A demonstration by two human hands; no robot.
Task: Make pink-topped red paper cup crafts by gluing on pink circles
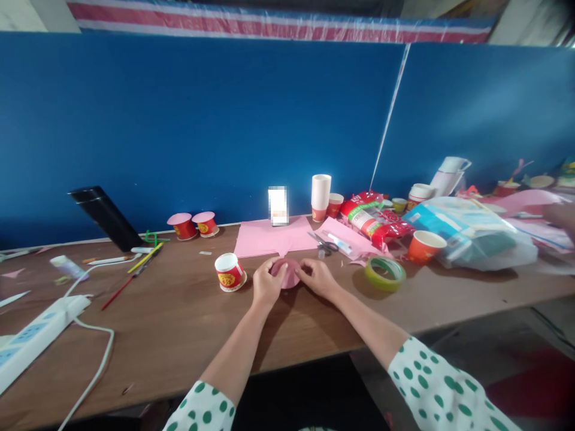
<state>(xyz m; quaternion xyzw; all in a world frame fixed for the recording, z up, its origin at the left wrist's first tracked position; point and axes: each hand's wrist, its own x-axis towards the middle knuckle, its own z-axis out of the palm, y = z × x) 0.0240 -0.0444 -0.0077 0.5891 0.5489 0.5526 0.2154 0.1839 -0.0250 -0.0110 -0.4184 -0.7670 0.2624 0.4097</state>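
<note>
Between my two hands is a round pink paper disc (290,276), held just above the brown table. My left hand (268,281) grips its left side, with the thumb lying on top. At the right edge, the fingers of my right hand (317,276) pinch the same disc. A red and white paper cup (229,272) stands upside down to the left of my left hand. Pink paper sheets (256,238) lie just beyond the disc, and scissors (326,242) rest near my right hand. Farther back, two red cups with pink discs on top (183,227) stand against the blue panel.
A roll of yellow-green tape (385,273) and an orange paper cup (426,247) are on the right, beside a plastic bag (476,233) and a red packet (377,218). A cup stack (320,197) stands behind. Left are a power strip (40,335) and a black bottle (108,218).
</note>
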